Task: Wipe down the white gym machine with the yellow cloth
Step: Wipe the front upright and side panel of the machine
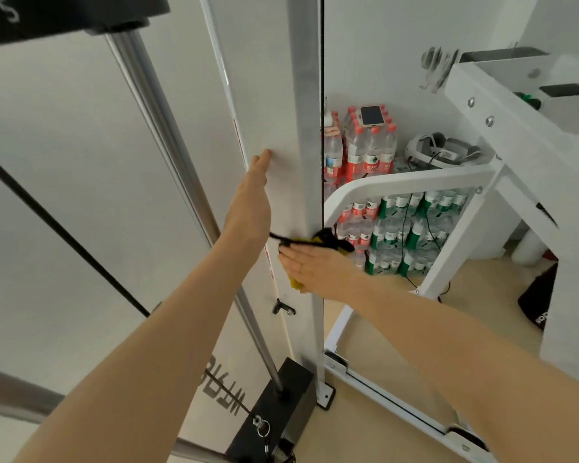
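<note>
While the right hand (310, 262) presses the yellow cloth (296, 284) flat-fingered against the white upright post (306, 145), the left hand (253, 195) braces open-palmed above; long even strokes suit, though a black strap (328, 240) apparently lies alongside the cloth.

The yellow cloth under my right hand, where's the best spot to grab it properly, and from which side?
Judging from this view, take the yellow cloth at its lower edge, the corner peeking out below the right hand, which lies flat on it against the white upright panel. Come from below with thumb and fingers curling under; the dark strap sits above, and the rest of the cloth is hidden beneath the palm.
</note>
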